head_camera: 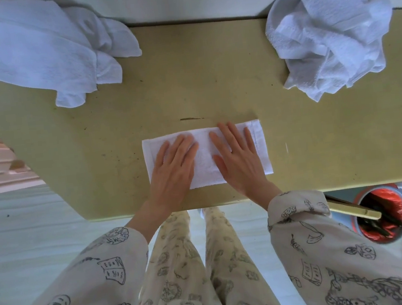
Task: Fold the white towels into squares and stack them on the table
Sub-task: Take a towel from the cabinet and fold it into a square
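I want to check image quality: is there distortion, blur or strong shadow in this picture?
Head view: wide-angle bending curves the table edges; light is soft and even, shadows faint; both towel heaps, left and right, look slightly smeared; the flat towel is overexposed.

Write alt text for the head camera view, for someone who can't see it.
Both hands, left hand and right hand, press flat on a folded white towel on a tan table. Rumpled towel piles sit at far left and far right.
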Demonstrator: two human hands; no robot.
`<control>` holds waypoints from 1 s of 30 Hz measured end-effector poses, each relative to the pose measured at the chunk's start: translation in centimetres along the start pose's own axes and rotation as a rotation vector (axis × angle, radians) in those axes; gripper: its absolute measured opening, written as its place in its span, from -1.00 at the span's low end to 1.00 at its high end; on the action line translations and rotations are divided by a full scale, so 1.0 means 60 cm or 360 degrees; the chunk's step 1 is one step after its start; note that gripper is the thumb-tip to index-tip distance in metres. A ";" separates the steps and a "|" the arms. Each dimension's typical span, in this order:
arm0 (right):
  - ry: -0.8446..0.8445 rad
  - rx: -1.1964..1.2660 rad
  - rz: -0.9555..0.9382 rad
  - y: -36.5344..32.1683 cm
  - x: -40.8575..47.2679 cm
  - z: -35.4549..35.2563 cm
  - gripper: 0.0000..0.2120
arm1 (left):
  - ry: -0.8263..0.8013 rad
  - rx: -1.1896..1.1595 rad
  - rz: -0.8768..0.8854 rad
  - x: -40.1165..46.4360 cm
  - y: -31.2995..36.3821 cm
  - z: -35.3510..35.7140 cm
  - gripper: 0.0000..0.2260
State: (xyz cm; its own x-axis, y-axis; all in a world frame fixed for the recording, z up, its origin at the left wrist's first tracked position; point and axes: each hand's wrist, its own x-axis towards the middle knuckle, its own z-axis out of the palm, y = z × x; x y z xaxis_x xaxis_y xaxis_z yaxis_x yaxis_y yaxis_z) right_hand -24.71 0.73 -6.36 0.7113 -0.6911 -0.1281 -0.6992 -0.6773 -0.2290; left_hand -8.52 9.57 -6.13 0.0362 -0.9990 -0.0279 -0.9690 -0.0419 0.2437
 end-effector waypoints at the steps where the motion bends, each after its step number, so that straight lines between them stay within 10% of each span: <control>1: -0.0004 0.0003 0.0003 0.004 -0.001 0.001 -0.57 | -0.0019 0.0015 0.0011 -0.002 -0.001 0.004 -0.67; 15: 0.0049 -0.0189 0.0041 0.035 0.004 0.011 -0.46 | -0.0233 0.0144 -0.0103 -0.008 -0.039 0.000 -0.50; 30: -0.0031 -0.0228 0.0083 0.029 0.004 0.007 -0.44 | -0.0332 -0.0274 -0.0966 0.049 -0.072 -0.074 -0.61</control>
State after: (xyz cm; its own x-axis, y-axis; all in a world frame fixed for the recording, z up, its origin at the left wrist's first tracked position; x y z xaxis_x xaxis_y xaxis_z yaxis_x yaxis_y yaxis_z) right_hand -25.71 -0.49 -7.17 0.6742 -0.7220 -0.1554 -0.7372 -0.6708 -0.0817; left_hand -3.12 6.74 -2.96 0.4983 -0.7734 -0.3918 -0.7380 -0.6156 0.2765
